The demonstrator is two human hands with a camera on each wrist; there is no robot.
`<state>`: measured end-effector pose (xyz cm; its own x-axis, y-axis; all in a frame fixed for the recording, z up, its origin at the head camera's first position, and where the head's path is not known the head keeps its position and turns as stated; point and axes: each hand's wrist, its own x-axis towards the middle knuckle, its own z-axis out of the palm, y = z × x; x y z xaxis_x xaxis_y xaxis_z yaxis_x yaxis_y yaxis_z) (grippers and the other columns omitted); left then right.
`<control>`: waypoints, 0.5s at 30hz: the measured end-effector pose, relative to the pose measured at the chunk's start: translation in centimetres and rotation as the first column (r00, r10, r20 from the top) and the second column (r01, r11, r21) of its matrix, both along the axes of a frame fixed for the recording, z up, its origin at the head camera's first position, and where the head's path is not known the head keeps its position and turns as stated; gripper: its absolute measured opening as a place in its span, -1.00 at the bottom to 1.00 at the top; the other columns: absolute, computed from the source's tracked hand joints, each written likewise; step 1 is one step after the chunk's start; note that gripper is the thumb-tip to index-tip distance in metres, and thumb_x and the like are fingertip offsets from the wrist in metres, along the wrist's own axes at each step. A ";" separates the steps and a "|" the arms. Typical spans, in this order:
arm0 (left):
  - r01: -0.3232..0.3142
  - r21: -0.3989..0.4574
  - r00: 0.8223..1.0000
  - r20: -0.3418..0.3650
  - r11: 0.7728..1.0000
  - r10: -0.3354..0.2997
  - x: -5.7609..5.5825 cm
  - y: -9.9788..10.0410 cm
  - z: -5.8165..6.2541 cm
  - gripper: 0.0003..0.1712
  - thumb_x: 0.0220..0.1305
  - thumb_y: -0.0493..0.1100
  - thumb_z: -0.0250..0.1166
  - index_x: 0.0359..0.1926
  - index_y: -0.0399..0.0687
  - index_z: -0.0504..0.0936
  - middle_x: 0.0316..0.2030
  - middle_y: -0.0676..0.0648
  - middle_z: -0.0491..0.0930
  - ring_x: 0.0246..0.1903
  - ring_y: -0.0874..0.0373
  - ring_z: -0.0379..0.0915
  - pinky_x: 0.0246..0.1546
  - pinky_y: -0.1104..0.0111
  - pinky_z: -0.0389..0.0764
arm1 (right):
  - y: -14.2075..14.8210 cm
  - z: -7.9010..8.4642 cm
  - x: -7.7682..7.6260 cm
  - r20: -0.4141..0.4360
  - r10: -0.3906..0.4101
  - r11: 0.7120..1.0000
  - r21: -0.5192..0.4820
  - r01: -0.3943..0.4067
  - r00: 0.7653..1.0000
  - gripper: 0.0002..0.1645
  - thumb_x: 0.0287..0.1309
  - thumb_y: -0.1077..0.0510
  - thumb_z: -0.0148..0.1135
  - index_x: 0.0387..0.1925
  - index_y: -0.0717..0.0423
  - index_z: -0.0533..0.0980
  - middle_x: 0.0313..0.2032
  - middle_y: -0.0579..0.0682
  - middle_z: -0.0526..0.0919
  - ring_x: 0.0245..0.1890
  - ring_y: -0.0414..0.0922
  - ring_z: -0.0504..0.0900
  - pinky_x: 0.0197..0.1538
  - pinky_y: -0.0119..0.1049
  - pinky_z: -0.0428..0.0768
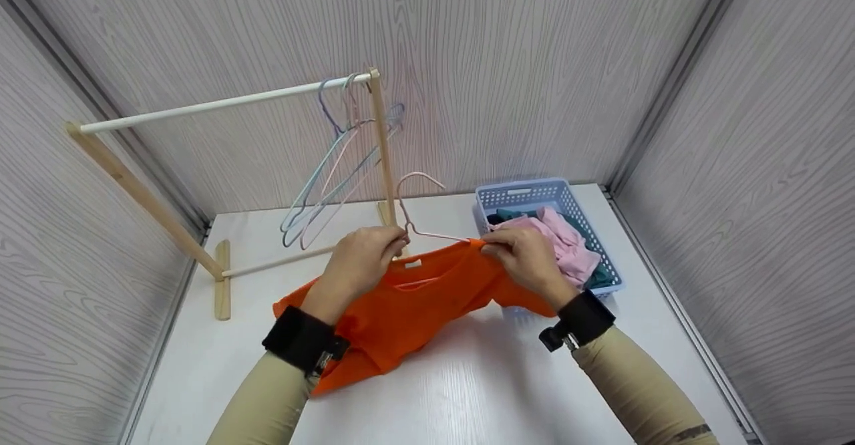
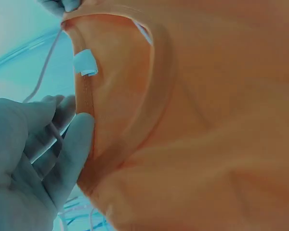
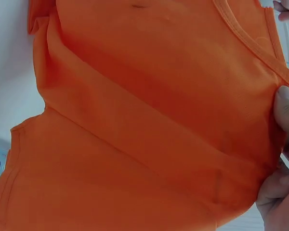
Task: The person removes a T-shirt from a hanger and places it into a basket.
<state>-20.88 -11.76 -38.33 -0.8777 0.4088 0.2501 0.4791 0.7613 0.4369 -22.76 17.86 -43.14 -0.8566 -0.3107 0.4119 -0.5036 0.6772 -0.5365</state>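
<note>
An orange T-shirt point(image 1: 407, 318) hangs spread between my hands, its neckline and pale label point(image 2: 85, 62) toward the rack. A pink wire hanger point(image 1: 437, 235) is inside it, its hook standing up out of the neck opening. My left hand point(image 1: 364, 258) grips the hanger just below the hook; in the left wrist view the wire runs between the fingers, beside the collar. With thumb and fingers, my right hand point(image 1: 528, 258) pinches the shirt's shoulder, where the hanger's arm goes under the cloth. The hanger's other arm is mostly hidden by cloth and my left hand.
At the left stands a wooden rack with a white rod point(image 1: 220, 104); several pastel hangers point(image 1: 314, 178) hang at its right end, close behind the shirt. A blue perforated basket point(image 1: 604, 258) with pink point(image 1: 564, 244) and dark green clothes stands right, partly behind my right hand. Panelled walls enclose the table.
</note>
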 end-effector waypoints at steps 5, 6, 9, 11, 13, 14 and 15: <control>0.035 0.100 0.998 0.049 0.994 -0.041 -0.4 0.4 -0.6 -0.79 0.41 -0.16 0.16 -0.07 -0.06 0.67 -0.23 -0.04 0.72 -0.27 0.12 0.64 -0.08 0.25 0.67 | 0.6 -0.5 -0.2 0.041 0.015 1.000 -0.025 -0.014 0.999 -0.81 0.14 0.12 0.36 -0.19 -0.10 0.74 -0.31 -0.17 0.74 -0.29 -0.18 0.57 -0.15 -0.30 0.64; 0.039 0.115 0.998 0.051 0.993 -0.045 -0.5 0.4 -0.7 -0.79 0.41 -0.17 0.16 -0.06 -0.06 0.67 -0.22 -0.04 0.72 -0.27 0.13 0.64 -0.07 0.24 0.67 | 0.8 -0.6 -0.3 0.048 0.023 0.999 -0.025 -0.022 0.999 -0.81 0.14 0.13 0.36 -0.19 -0.10 0.74 -0.31 -0.17 0.74 -0.29 -0.18 0.57 -0.14 -0.31 0.64; 0.035 0.116 0.999 0.019 0.993 -0.038 -0.6 0.0 -1.0 -0.81 0.43 -0.15 0.13 -0.10 -0.05 0.66 -0.30 -0.03 0.69 -0.37 0.14 0.57 -0.19 0.25 0.67 | 1.4 -0.8 -0.5 0.060 0.035 0.999 -0.031 -0.033 0.998 -0.80 0.17 0.17 0.33 -0.17 -0.06 0.74 -0.29 -0.13 0.75 -0.27 -0.17 0.60 -0.10 -0.28 0.67; 0.013 0.099 1.000 0.001 0.995 -0.013 -0.6 -0.6 -1.2 -0.82 0.44 -0.13 0.13 -0.11 -0.02 0.64 -0.37 0.00 0.65 -0.45 0.15 0.48 -0.31 0.25 0.62 | 2.1 -1.0 -0.6 0.069 0.024 0.999 -0.040 -0.022 0.997 -0.78 0.19 0.21 0.30 -0.15 -0.04 0.73 -0.27 -0.11 0.75 -0.25 -0.16 0.63 -0.08 -0.26 0.69; -0.011 0.073 1.000 -0.018 0.997 0.012 -0.6 -1.1 -1.4 -0.82 0.45 -0.11 0.11 -0.12 0.02 0.64 -0.41 0.02 0.63 -0.50 0.15 0.39 -0.38 0.25 0.54 | 2.8 -1.2 -0.7 0.073 0.002 0.999 -0.039 0.001 0.997 -0.77 0.20 0.23 0.28 -0.14 -0.01 0.73 -0.26 -0.09 0.75 -0.23 -0.14 0.65 -0.06 -0.21 0.69; -0.019 0.063 1.000 -0.017 0.998 0.020 -0.6 -1.4 -1.5 -0.82 0.45 -0.11 0.11 -0.12 0.03 0.63 -0.42 0.03 0.62 -0.51 0.15 0.36 -0.40 0.26 0.51 | 3.2 -1.4 -0.7 0.078 -0.011 0.999 -0.033 0.013 0.997 -0.76 0.20 0.24 0.27 -0.14 -0.01 0.73 -0.26 -0.08 0.75 -0.22 -0.13 0.66 -0.05 -0.20 0.69; -0.025 0.052 1.000 -0.011 0.998 0.026 -0.5 -1.7 -1.6 -0.84 0.44 -0.11 0.11 -0.13 0.03 0.62 -0.45 0.03 0.59 -0.52 0.15 0.34 -0.43 0.27 0.48 | 3.6 -1.6 -0.7 0.083 -0.021 0.999 -0.030 0.024 0.996 -0.76 0.20 0.25 0.26 -0.13 0.01 0.72 -0.25 -0.08 0.75 -0.22 -0.12 0.68 -0.04 -0.18 0.68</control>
